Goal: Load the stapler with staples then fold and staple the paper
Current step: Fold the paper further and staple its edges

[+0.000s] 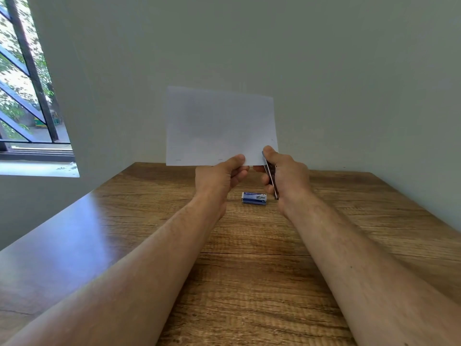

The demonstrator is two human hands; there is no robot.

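A folded white paper (220,126) is held upright above the far part of the wooden table (249,258). My left hand (219,177) pinches its bottom edge between thumb and fingers. My right hand (284,176) grips a slim stapler (270,174), whose jaws sit over the paper's lower right corner. Small staple marks show along the paper's bottom edge. A small blue staple box (254,198) lies flat on the table below and between my hands.
A plain wall stands right behind the table's far edge. A barred window (27,78) with a sill is at the left. The table's left edge runs diagonally toward me.
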